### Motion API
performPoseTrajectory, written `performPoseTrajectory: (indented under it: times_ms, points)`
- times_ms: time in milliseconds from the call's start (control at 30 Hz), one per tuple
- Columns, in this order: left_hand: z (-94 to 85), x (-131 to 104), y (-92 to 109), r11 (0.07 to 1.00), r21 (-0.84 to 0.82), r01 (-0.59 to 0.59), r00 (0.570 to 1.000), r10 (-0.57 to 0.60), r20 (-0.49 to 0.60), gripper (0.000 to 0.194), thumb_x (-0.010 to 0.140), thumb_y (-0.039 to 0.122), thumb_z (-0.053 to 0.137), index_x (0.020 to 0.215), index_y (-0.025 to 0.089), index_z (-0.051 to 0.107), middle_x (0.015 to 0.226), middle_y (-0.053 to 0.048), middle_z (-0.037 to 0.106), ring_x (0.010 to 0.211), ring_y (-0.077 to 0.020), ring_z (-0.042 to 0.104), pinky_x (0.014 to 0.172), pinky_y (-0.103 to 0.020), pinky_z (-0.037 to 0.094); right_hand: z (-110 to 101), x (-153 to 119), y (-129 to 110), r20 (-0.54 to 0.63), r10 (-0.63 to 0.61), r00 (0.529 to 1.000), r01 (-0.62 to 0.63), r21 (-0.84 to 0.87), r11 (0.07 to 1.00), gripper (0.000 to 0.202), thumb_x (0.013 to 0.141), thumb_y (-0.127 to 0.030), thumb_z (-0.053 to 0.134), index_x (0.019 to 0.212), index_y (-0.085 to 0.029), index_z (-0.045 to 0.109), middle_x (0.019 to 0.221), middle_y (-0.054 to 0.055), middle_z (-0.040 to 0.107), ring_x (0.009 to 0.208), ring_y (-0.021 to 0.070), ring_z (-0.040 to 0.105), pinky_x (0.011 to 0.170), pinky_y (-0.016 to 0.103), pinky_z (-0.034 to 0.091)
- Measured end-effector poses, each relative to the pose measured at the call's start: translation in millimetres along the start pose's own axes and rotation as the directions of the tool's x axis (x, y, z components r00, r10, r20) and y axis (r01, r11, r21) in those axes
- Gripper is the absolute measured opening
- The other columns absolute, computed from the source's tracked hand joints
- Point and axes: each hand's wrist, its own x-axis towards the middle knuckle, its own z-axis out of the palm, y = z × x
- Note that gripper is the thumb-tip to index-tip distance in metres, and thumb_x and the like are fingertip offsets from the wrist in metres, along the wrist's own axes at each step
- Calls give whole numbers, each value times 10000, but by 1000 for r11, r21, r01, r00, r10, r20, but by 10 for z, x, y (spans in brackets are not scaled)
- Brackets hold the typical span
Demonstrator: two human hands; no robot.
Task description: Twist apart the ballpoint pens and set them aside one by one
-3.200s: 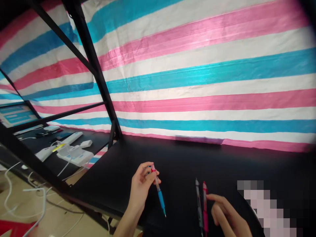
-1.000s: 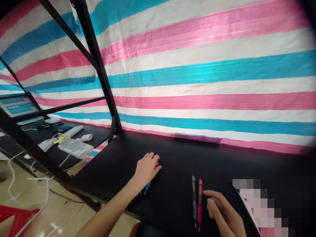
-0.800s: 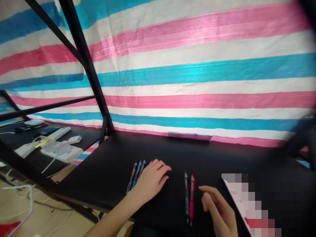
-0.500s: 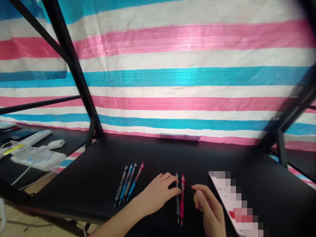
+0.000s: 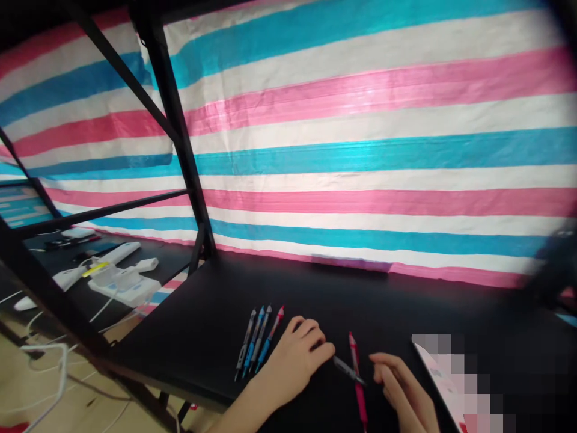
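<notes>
A grey pen [image 5: 349,370] lies aslant across a red pen [image 5: 359,391] on the black table. My left hand [image 5: 304,355] has its thumb and fingers closed on the upper end of the grey pen. To the right of both pens, my right hand [image 5: 399,385] hovers with thumb and forefinger close together; whether anything is between them cannot be made out. Left of my left hand, several pens lie side by side, among them a grey one [image 5: 246,346] and a blue one with a red top [image 5: 269,340].
The black table [image 5: 189,337] has a pale, partly pixelated flat item [image 5: 439,376] at the right. A metal frame post [image 5: 184,144] rises at the back left. White power strips [image 5: 124,285] and cables lie on another table at the left. Striped sheeting hangs behind.
The grey pen has turned from lying beside the red pen to crossing it, with my left hand now on its end. The view has shifted left, so things appear further right.
</notes>
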Motion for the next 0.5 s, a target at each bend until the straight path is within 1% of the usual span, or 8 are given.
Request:
performPoseTrajectory:
  times_ms: [67,100,133,200,267,367,433,500]
  points:
    - [4,-15,27,997,-36,65,994,-68,-84,292,924,40,473,1072,223,645,939,-41,630,960,-205,536,980,-427,377,37,-24,-95,2,-78,997,78,-29,996,430,842,-637,621,918,-233,747,873,67,719,839,251,676,706,288,547]
    - [5,-13,50,995,-54,88,987,-94,-128,314,925,29,444,1060,221,653,926,-45,620,924,-203,536,964,-432,388,55,-29,-136,32,-114,993,115,-40,993,429,842,-646,613,895,-241,746,879,67,722,853,257,673,724,298,546]
    - [5,-8,77,993,-68,101,979,-112,-170,324,932,29,425,1046,220,661,911,-48,612,890,-201,534,937,-428,402,71,-28,-170,80,-138,987,143,-57,988,416,852,-637,605,853,-243,738,850,63,718,831,254,668,723,303,541]
    - [2,12,133,990,-89,106,966,-124,-229,317,954,50,412,1024,217,673,887,-51,607,844,-197,529,868,-404,424,92,-6,-219,193,-153,969,176,-108,978,386,904,-566,577,754,-234,703,752,44,682,734,224,642,686,293,518]
    - [-3,35,178,990,-105,95,957,-119,-263,297,970,74,421,1011,218,678,874,-50,612,825,-194,525,805,-377,427,99,23,-248,252,-135,958,176,-145,974,379,945,-491,551,703,-221,662,679,21,630,655,193,603,632,271,483]
    - [-17,60,216,988,-134,72,942,-112,-318,276,974,79,446,1019,218,680,876,-47,625,824,-190,519,763,-359,414,93,43,-266,252,-130,959,167,-133,977,384,966,-469,516,708,-211,634,671,8,599,639,176,572,595,254,443]
    - [-36,70,230,986,-157,51,933,-103,-345,268,971,76,460,1024,217,682,883,-48,633,846,-194,522,780,-368,411,87,34,-266,253,-124,959,162,-133,978,397,979,-459,493,696,-209,615,657,1,580,628,166,553,588,250,425]
    - [-63,78,243,983,-181,24,926,-91,-367,266,966,67,471,1029,214,684,895,-50,641,888,-204,526,832,-395,406,85,17,-260,254,-117,960,157,-141,977,420,991,-453,470,673,-208,595,639,-5,565,619,160,537,592,249,415]
